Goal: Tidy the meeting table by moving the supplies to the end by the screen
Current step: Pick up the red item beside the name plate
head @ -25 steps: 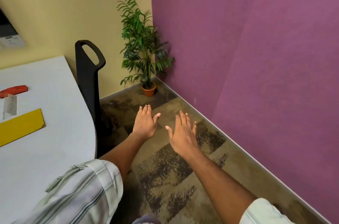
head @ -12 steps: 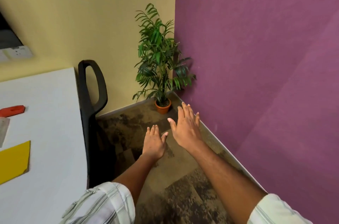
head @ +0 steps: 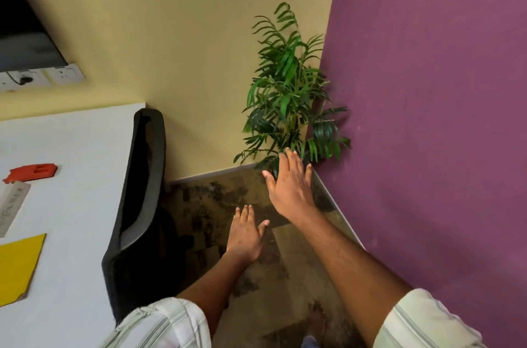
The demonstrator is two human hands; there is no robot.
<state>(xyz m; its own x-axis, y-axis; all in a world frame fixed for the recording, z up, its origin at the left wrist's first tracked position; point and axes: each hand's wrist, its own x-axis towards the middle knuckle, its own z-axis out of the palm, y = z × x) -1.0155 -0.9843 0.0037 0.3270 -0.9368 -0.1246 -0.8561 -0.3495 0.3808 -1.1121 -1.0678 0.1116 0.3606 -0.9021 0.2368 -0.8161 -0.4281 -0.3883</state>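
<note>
The white meeting table fills the lower left. On it lie an orange stapler-like item, a clear ruler and a yellow folder at the left edge. The dark screen hangs on the yellow wall at top left. My left hand is held flat and empty over the floor, to the right of the table. My right hand is also flat and empty, raised higher, in front of the plant.
A black office chair stands against the table's right edge, between the table and my hands. A potted green plant sits in the corner by the purple wall. White wall sockets are under the screen. Patterned carpet covers the floor.
The view has swung and tilted, so the table and supplies sit more left and the screen shows. My right hand has risen toward the plant; both hands stay empty.
</note>
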